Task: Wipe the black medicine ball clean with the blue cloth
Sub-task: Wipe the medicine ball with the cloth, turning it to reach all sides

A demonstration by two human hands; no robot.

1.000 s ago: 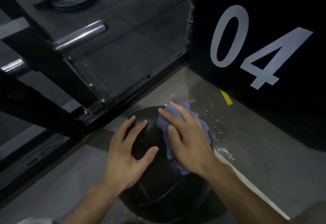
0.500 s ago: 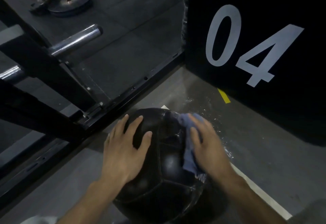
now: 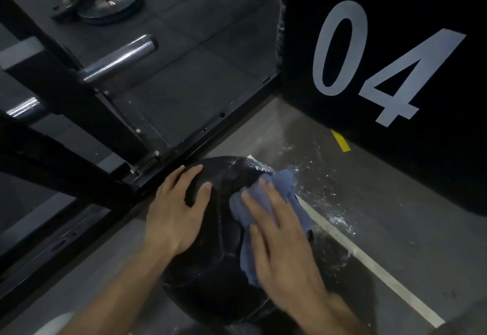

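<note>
The black medicine ball [image 3: 224,268] rests on the grey floor at the bottom centre, with white lettering near its top. My left hand [image 3: 176,213] lies flat on the ball's upper left side, fingers spread, holding nothing. My right hand [image 3: 279,239] presses the blue cloth [image 3: 283,189] flat against the ball's upper right side, fingers extended over the fabric. The cloth sticks out beyond the fingertips and under the palm.
A black box marked "04" [image 3: 382,71] stands at the right. A black steel rack frame [image 3: 79,129] with chrome pegs [image 3: 118,57] runs along the left. Weight plates [image 3: 110,5] lie on the rubber floor behind. Water splashes [image 3: 324,187] and a white floor line [image 3: 369,263] are beside the ball.
My right hand with the cloth has slid from the ball's right edge back up toward its top centre. My left hand has stayed on the left side. The ball has turned slightly, showing lettering.
</note>
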